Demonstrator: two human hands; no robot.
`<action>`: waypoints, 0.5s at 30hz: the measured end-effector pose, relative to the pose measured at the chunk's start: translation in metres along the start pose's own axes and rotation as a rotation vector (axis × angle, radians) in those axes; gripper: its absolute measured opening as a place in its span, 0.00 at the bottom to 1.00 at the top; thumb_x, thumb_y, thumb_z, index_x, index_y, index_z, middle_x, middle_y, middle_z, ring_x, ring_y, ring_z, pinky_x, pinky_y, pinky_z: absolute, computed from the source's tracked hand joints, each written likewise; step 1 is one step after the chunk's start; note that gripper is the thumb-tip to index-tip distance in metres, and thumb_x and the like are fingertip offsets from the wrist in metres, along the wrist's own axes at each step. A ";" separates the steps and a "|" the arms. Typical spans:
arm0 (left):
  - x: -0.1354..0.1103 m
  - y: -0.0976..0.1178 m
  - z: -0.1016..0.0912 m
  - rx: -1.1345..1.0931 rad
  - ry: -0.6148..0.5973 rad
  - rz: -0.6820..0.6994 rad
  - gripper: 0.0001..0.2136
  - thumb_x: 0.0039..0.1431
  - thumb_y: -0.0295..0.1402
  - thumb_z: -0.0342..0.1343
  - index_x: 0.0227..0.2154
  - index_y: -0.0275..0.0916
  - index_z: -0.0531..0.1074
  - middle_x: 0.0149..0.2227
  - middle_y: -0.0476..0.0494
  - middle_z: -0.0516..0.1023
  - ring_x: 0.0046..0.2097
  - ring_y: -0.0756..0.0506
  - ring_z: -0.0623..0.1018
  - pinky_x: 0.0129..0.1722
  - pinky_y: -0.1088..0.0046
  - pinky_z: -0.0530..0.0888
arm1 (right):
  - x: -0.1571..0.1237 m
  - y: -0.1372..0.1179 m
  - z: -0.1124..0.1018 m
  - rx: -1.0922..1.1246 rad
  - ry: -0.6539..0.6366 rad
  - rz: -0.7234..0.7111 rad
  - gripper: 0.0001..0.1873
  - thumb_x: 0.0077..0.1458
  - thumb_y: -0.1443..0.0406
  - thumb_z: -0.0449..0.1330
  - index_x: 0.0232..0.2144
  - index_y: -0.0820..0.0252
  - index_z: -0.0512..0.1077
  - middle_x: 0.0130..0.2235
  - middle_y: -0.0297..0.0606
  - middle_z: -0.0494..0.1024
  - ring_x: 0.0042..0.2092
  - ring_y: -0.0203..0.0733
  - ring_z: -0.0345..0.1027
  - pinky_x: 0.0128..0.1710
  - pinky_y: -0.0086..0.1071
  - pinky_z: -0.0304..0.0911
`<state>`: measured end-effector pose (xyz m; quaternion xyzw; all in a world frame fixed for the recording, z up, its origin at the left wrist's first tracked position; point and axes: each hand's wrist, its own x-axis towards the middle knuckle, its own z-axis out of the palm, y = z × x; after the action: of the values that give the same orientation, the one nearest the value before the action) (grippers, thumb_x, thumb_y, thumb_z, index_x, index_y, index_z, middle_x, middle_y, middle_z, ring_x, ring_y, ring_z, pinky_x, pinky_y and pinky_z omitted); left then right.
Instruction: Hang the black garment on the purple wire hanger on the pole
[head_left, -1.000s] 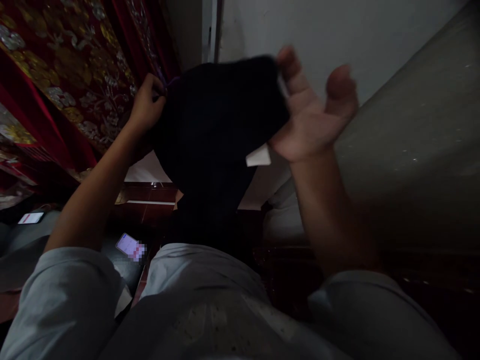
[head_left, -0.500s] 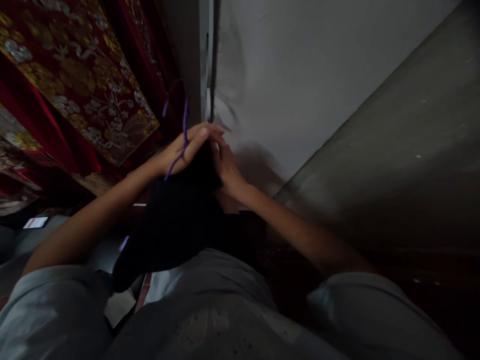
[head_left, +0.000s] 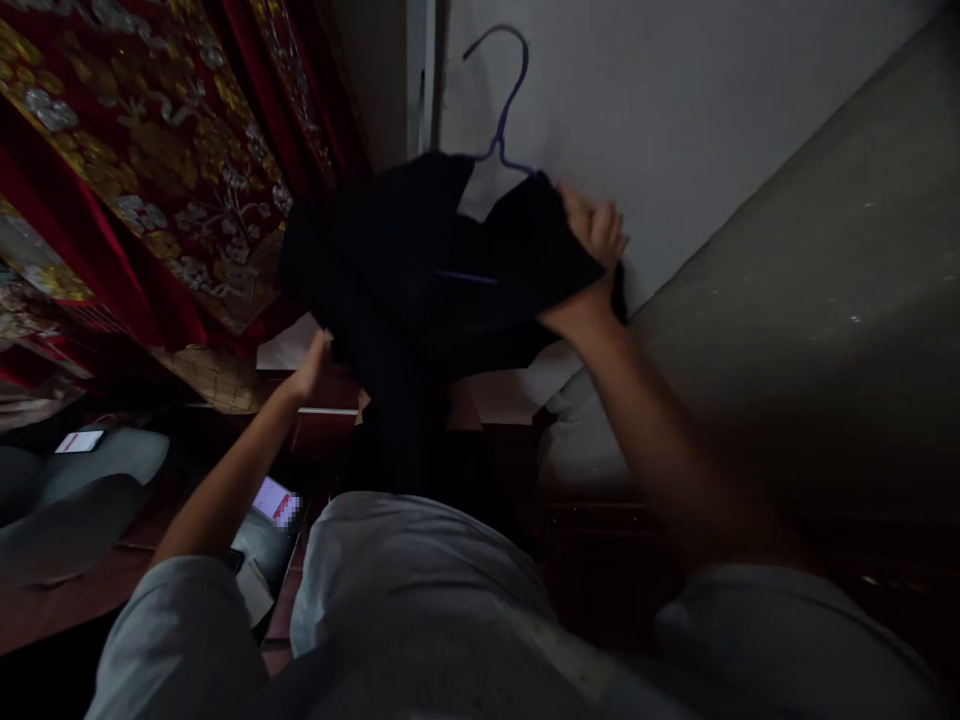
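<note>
A black garment (head_left: pixel 420 270) hangs on a purple hanger (head_left: pixel 504 110), held up in front of the white wall (head_left: pixel 675 100). My right hand (head_left: pixel 592 235) is closed on the garment's right shoulder near the hanger's neck. Lower down, my left hand (head_left: pixel 315 355) touches the garment's lower left edge; its fingers are partly hidden behind the cloth. The hanger's hook points up and left, free of any rail.
A red curtain with gold flowers (head_left: pixel 150 150) fills the upper left. A grey slanted surface (head_left: pixel 810 330) runs down the right. Two lit phones (head_left: pixel 274 500) (head_left: pixel 79 440) lie below on dark grey cushions. My grey trousers (head_left: pixel 420 600) fill the bottom.
Both hands were together at the garment's top with the hanger half a second ago. Now the right hand has lifted garment and hanger higher, and the left has dropped to the lower edge.
</note>
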<state>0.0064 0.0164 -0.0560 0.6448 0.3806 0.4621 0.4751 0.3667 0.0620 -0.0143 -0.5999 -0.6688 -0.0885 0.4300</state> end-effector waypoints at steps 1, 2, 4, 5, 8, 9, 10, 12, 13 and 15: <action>-0.008 -0.010 0.005 -0.083 -0.020 -0.070 0.38 0.59 0.72 0.45 0.38 0.38 0.80 0.35 0.36 0.79 0.49 0.32 0.81 0.45 0.52 0.81 | 0.008 -0.005 -0.010 -0.030 -0.013 -0.029 0.32 0.71 0.58 0.51 0.71 0.64 0.54 0.63 0.58 0.63 0.64 0.61 0.58 0.62 0.60 0.53; -0.015 -0.019 0.012 -0.159 -0.012 -0.119 0.38 0.57 0.71 0.49 0.41 0.37 0.79 0.38 0.36 0.79 0.52 0.32 0.81 0.47 0.51 0.80 | 0.015 -0.011 -0.018 -0.053 -0.034 -0.061 0.33 0.71 0.57 0.51 0.71 0.65 0.54 0.63 0.58 0.63 0.64 0.62 0.58 0.61 0.60 0.54; -0.022 -0.030 0.026 -0.226 0.079 -0.133 0.32 0.52 0.63 0.65 0.45 0.37 0.78 0.43 0.37 0.80 0.53 0.33 0.80 0.51 0.53 0.79 | 0.025 -0.026 -0.030 -0.072 -0.090 -0.129 0.34 0.71 0.55 0.51 0.72 0.65 0.53 0.62 0.56 0.63 0.64 0.63 0.58 0.60 0.60 0.53; -0.024 -0.034 0.033 -0.229 0.159 -0.120 0.30 0.48 0.55 0.72 0.46 0.37 0.77 0.44 0.38 0.80 0.52 0.34 0.80 0.52 0.54 0.78 | 0.027 -0.033 -0.034 -0.067 -0.118 -0.159 0.34 0.71 0.55 0.51 0.72 0.64 0.52 0.62 0.55 0.63 0.64 0.63 0.57 0.61 0.60 0.53; -0.030 -0.045 0.053 -0.286 0.422 -0.151 0.27 0.40 0.37 0.77 0.45 0.38 0.75 0.43 0.41 0.81 0.46 0.37 0.81 0.49 0.60 0.78 | 0.022 -0.042 -0.039 0.013 -0.147 -0.243 0.36 0.70 0.55 0.54 0.73 0.60 0.49 0.63 0.52 0.62 0.66 0.63 0.55 0.64 0.60 0.50; -0.033 -0.050 0.059 -0.336 0.510 -0.182 0.26 0.39 0.35 0.76 0.43 0.37 0.75 0.40 0.43 0.80 0.44 0.38 0.81 0.47 0.62 0.78 | 0.016 -0.040 -0.038 0.050 -0.139 -0.266 0.38 0.69 0.55 0.56 0.73 0.59 0.49 0.63 0.52 0.62 0.67 0.63 0.54 0.66 0.60 0.49; -0.037 -0.055 0.065 -0.400 0.588 -0.223 0.24 0.39 0.34 0.74 0.41 0.37 0.74 0.38 0.45 0.80 0.41 0.40 0.81 0.45 0.64 0.78 | 0.009 -0.037 -0.036 0.093 -0.129 -0.287 0.39 0.67 0.55 0.59 0.73 0.58 0.50 0.64 0.51 0.61 0.68 0.63 0.52 0.67 0.60 0.47; -0.046 -0.066 0.076 -0.527 0.691 -0.317 0.21 0.37 0.34 0.71 0.37 0.38 0.74 0.33 0.49 0.79 0.39 0.42 0.80 0.43 0.67 0.77 | -0.014 -0.026 -0.026 0.212 -0.101 -0.308 0.43 0.60 0.55 0.66 0.71 0.54 0.54 0.66 0.49 0.59 0.71 0.63 0.47 0.69 0.59 0.45; -0.052 -0.071 0.081 -0.581 0.717 -0.361 0.19 0.37 0.35 0.69 0.35 0.37 0.74 0.32 0.49 0.78 0.38 0.43 0.80 0.43 0.67 0.77 | -0.028 -0.022 -0.018 0.298 -0.078 -0.292 0.45 0.56 0.55 0.69 0.70 0.52 0.56 0.67 0.48 0.58 0.72 0.63 0.45 0.70 0.57 0.46; -0.064 -0.081 0.092 -0.662 0.732 -0.435 0.17 0.36 0.37 0.68 0.31 0.36 0.73 0.29 0.49 0.77 0.37 0.42 0.80 0.42 0.67 0.77 | -0.064 -0.020 0.005 0.519 -0.011 -0.166 0.45 0.51 0.53 0.72 0.66 0.51 0.60 0.66 0.46 0.61 0.71 0.59 0.49 0.68 0.54 0.53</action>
<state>0.0726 -0.0462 -0.1599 0.1639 0.4800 0.6428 0.5740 0.3410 0.0136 -0.0530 -0.4132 -0.7185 0.0542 0.5569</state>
